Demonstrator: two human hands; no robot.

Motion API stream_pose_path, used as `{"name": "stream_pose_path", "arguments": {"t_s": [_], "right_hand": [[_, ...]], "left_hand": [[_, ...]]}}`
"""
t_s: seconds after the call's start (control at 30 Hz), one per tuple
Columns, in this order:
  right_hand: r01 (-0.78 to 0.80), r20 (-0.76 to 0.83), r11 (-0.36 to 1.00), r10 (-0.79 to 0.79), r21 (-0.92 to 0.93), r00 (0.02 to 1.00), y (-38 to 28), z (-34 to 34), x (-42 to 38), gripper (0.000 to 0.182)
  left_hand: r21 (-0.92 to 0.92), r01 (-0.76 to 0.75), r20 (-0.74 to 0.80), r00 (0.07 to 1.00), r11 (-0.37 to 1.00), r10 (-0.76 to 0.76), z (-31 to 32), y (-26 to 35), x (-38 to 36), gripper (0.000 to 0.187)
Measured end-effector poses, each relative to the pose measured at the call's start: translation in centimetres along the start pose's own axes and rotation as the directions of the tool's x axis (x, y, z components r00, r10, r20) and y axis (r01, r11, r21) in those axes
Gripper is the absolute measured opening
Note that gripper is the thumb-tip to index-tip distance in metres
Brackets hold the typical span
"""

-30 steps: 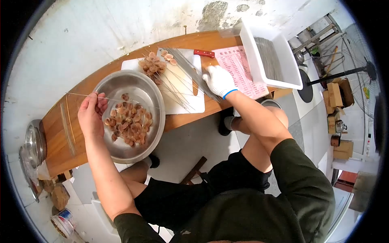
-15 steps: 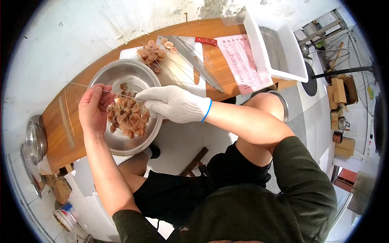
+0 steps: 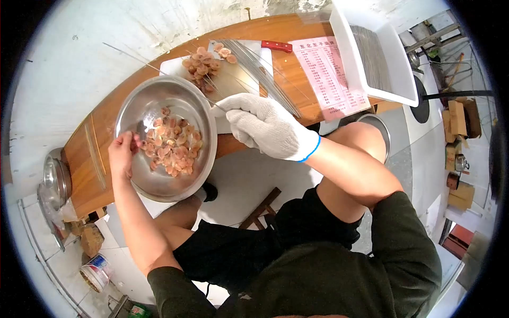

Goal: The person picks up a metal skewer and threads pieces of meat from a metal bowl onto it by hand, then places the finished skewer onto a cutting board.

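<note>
My right hand [image 3: 273, 127], in a white knitted glove with a blue cuff, is closed on a thin metal skewer [image 3: 143, 62]. The skewer points up and left over the bowl's far rim, and no slice shows on its visible length. My bare left hand [image 3: 124, 152] is at the left inside of a steel bowl [image 3: 123, 119], fingers pinched together beside the meat slices. What is between its fingertips is too small to make out. Thin, roundish, pinkish-brown meat slices [image 3: 177, 151] lie heaped in the bowl.
Skewers loaded with slices [image 3: 203, 66] lie on a white cutting board [image 3: 222, 127], beside bare metal skewers [image 3: 270, 85]. Behind are a red-handled knife [image 3: 277, 46], a pink printed sheet [image 3: 323, 69] and a white bin [image 3: 400, 79] of skewers. Steel bowls [image 3: 55, 177] stand at left.
My left hand has left the skewer and dropped to the slices in the bowl. My right hand has drawn the skewer to the right and tilted it. The view has shifted slightly.
</note>
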State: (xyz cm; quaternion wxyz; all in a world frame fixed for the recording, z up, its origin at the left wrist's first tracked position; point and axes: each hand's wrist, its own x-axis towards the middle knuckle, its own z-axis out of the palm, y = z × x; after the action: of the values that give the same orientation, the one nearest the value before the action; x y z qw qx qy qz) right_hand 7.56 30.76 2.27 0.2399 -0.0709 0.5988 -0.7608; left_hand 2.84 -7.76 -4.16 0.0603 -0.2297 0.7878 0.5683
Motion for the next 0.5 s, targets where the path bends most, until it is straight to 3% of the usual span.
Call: {"name": "stream_pose_path", "arguments": {"t_s": [0.07,0.1,0.17,0.2,0.27,0.3,0.43,0.5], "right_hand": [[-0.024,-0.025,0.998,0.023,-0.051,0.999,-0.3,-0.5,-0.3,0.027],[-0.028,-0.038,0.997,0.026,-0.069,0.999,-0.3,-0.8,-0.5,0.026],[-0.036,-0.062,0.997,0.032,-0.072,0.998,0.3,-1.5,-0.5,0.024],[-0.02,-0.071,0.994,0.012,-0.111,0.997,0.4,-1.8,-0.6,0.024],[0.009,-0.086,0.984,-0.024,-0.18,0.996,0.4,-2.1,-0.8,0.025],[0.004,-0.088,0.981,-0.022,-0.193,0.996,0.4,-2.1,-0.9,0.025],[0.007,-0.106,0.965,-0.036,-0.264,0.994,0.6,-2.5,-1.9,0.025],[0.03,-0.105,0.955,-0.064,-0.294,0.992,0.8,-2.8,-2.3,0.025]], "left_hand": [[0.156,0.01,0.076,0.997,0.988,-0.022,-0.8,-2.7,1.0,0.025],[0.318,-0.038,0.079,0.997,0.947,0.014,-0.2,-3.2,0.6,0.026],[0.602,-0.114,0.14,0.989,0.79,0.036,1.4,-4.0,0.2,0.028],[0.662,-0.076,0.124,0.992,0.746,-0.009,3.1,-2.6,-1.5,0.028],[0.722,-0.333,0.193,0.939,0.607,0.286,3.8,-6.3,-0.7,0.029],[0.74,-0.199,0.139,0.98,0.642,0.144,5.0,-5.0,-1.7,0.031],[0.763,-0.203,0.173,0.979,0.614,0.108,5.4,-4.5,-2.7,0.03],[0.78,-0.275,0.234,0.961,0.562,0.146,5.0,-5.4,-2.9,0.029]]}}
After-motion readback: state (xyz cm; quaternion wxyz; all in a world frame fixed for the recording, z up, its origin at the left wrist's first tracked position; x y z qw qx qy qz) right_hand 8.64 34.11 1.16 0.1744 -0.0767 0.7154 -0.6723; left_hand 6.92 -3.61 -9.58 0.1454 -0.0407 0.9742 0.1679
